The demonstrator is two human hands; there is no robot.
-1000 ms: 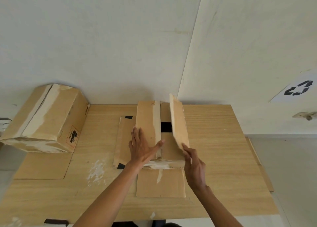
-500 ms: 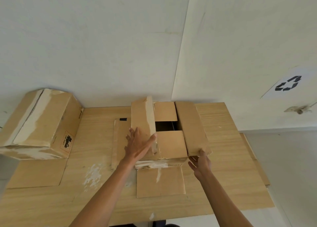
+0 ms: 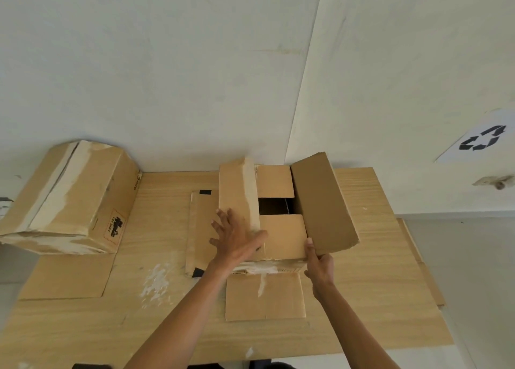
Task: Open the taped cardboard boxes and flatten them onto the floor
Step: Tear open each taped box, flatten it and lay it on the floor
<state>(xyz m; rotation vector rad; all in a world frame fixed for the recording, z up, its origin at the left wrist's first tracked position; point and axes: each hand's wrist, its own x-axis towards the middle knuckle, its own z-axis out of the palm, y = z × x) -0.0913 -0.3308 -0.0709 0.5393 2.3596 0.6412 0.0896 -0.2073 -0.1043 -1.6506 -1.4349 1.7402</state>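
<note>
Here the half-opened brown cardboard box (image 3: 282, 236) sits at the middle of the pale wooden table (image 3: 384, 285). The left hand (image 3: 237, 242) lies flat, fingers spread, on the box's tape-edged left flap (image 3: 234, 190). The right hand (image 3: 320, 265) grips the near corner of the right flap (image 3: 320, 201), which stands tilted up. A second, taped cardboard box (image 3: 72, 196) rests at the table's far left corner.
</note>
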